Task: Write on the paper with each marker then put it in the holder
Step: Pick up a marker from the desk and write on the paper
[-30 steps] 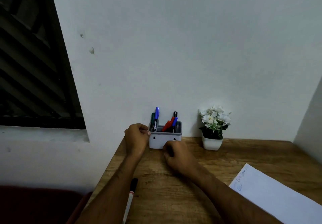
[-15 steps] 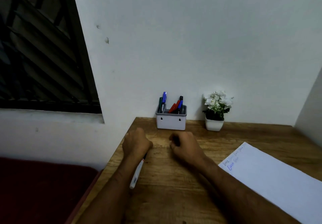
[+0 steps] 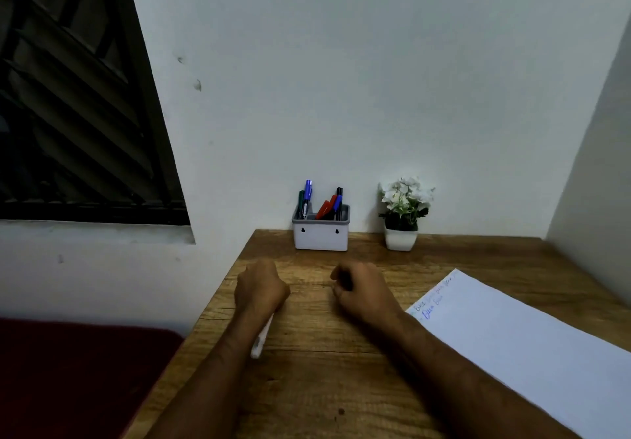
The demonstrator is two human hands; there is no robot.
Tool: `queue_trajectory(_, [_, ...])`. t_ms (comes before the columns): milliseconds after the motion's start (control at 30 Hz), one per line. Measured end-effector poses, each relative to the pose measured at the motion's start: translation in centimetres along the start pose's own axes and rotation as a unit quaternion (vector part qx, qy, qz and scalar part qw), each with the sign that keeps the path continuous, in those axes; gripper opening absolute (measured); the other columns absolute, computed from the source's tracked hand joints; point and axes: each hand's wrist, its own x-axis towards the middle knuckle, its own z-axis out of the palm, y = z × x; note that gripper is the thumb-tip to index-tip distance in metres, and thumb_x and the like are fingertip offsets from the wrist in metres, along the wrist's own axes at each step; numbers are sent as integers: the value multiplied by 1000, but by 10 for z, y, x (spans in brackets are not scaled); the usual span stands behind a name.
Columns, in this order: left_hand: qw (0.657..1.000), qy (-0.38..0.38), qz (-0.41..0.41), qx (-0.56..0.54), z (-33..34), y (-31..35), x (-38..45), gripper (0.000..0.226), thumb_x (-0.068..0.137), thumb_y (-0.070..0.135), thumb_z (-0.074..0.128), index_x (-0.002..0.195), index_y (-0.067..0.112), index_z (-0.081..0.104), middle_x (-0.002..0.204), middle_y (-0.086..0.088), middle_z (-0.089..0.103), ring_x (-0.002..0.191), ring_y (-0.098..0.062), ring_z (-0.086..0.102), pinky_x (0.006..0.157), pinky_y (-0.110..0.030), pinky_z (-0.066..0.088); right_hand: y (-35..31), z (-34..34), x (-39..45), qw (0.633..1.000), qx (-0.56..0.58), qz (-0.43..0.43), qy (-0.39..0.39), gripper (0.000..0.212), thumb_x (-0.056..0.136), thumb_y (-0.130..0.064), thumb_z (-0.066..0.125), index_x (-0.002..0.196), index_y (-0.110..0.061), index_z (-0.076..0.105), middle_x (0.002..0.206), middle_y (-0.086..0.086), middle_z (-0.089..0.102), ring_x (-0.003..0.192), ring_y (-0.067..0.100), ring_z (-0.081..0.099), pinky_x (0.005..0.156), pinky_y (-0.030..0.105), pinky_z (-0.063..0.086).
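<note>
Holder (image 3: 321,239) at back edge of table (image 3: 307,370), against wall; markers (image 3: 319,201) standing inside. Potted plant (image 3: 403,213) just right of holder, also at back edge. Paper (image 3: 532,343) on table, right side, angled. Left hand (image 3: 261,290) and right hand (image 3: 363,291) resting on table in front of holder, apart. Marker (image 3: 261,339) under left hand, lying on table near left edge.

marker (image 3: 262,338): white, slanted under my left fingers
holder (image 3: 321,235): white box beyond my fingers, five markers upright
paper (image 3: 519,339): white, right of my right fingers, blue writing
</note>
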Motion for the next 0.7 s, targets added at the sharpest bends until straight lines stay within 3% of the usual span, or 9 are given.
queue_trajectory(133, [998,-21,3,-53,-3,12,-1,6,69,15,72,70,14,66,80,-7,66,79,-25,66,56,-27,49,6,-4,-3,1000,12,18,-4,18,96,-15,63,111,-18,74,105,-5,73,96,5,65,88,27,57])
queue_trajectory(233, [994,-42,6,-97,0,25,3,3,68,16,70,68,15,68,76,-7,71,73,-24,68,63,-30,57,12,-11,-5,999,26,36,-3,16,95,-16,66,109,-18,74,102,-6,73,94,4,65,86,24,57])
queue_trajectory(333, [985,-68,9,-155,-2,45,2,14,70,23,79,76,15,70,76,-4,72,75,-20,69,69,-32,58,17,-22,-4,998,46,46,13,9,94,-19,71,101,-18,77,91,-8,74,83,3,66,76,23,55])
queue_trajectory(467, [944,-115,0,-310,3,76,-3,6,78,11,79,78,8,74,75,-7,74,70,-20,73,74,-38,62,23,-35,-7,990,116,81,18,19,94,-36,71,82,-22,76,72,-3,75,67,12,72,70,36,63])
queue_trajectory(567, [900,-142,-14,-411,12,97,-10,3,80,0,75,83,-1,73,85,-16,74,72,-25,74,67,-39,63,29,-47,-11,984,151,92,25,30,94,-42,70,75,-19,76,67,4,75,62,18,74,66,41,64])
queue_trajectory(700, [861,-153,-27,-484,21,122,-21,6,83,-7,70,89,-7,71,89,-20,72,74,-28,72,63,-38,63,43,-60,-17,989,119,78,45,31,92,-39,73,65,-24,73,60,-2,71,57,6,67,54,20,48])
